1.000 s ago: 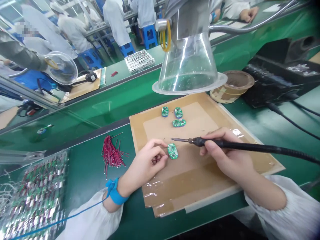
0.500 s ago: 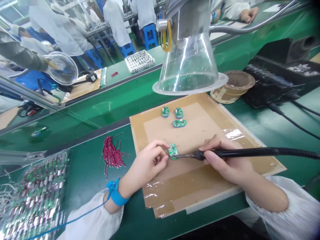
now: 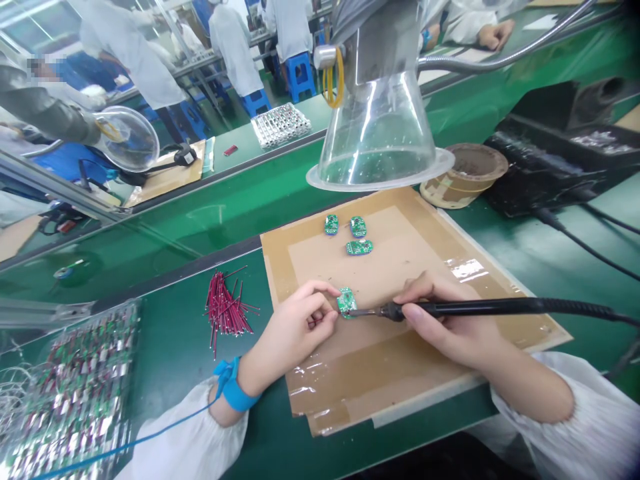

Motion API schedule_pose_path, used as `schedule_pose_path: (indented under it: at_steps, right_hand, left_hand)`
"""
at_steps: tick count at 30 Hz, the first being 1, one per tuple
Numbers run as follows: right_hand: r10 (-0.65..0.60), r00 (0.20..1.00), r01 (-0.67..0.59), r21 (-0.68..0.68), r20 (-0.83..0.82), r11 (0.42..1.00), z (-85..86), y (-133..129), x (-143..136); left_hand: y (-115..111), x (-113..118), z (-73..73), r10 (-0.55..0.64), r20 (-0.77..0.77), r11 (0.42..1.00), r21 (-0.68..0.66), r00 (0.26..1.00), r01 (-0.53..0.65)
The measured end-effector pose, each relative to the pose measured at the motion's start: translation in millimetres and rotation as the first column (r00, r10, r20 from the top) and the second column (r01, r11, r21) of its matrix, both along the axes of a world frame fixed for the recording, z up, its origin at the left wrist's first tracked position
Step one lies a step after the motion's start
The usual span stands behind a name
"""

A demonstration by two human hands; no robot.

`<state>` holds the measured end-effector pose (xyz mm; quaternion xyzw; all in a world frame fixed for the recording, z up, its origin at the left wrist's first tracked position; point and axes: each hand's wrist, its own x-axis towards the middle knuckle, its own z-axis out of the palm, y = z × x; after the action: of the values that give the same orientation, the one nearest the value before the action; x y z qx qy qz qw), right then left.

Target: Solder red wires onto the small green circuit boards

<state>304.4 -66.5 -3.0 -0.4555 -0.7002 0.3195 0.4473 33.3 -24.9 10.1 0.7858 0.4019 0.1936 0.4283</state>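
Observation:
My right hand [image 3: 445, 320] is closed around a black soldering iron [image 3: 480, 306], whose tip rests at the lower edge of a small green circuit board [image 3: 346, 301]. The board lies on a taped cardboard sheet [image 3: 400, 373]. My left hand [image 3: 305, 320], with a blue strap [image 3: 234, 385] on its wrist, is closed at the board's left side, fingertips at its edge. Further back on the cardboard lie three more circuit boards [image 3: 359, 247]. To the left of my left hand is a pile of short dark red wires [image 3: 227, 308].
A clear fume hood [image 3: 380, 140] hangs over the cardboard's far side. A round tub [image 3: 465, 175] and a black box [image 3: 550, 147] stand at the back right. A tray of boards [image 3: 75, 380] lies at left. Co-workers [image 3: 235, 47] are beyond the green partition.
The view has shifted very slightly. Both hands, the soldering iron and the board stay nearly in place, with the tip still at the board's lower edge.

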Motion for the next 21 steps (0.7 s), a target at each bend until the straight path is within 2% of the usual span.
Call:
schedule_pose_path:
  at_steps: [7, 21]
  right_hand:
    - [-0.003, 1.000, 0.001, 0.056, 0.030, 0.998, 1.6, 1.9, -1.2]
    - [0.019, 0.999, -0.021, 0.053, 0.049, 0.998, 1.5, 3.4, -1.7]
  left_hand:
    - [0.3, 1.2, -0.3, 0.011, -0.008, 1.000, 0.019, 1.000, -0.011]
    - [0.5, 0.8, 0.7, -0.006, -0.016, 0.999, 0.036, 1.000, 0.007]
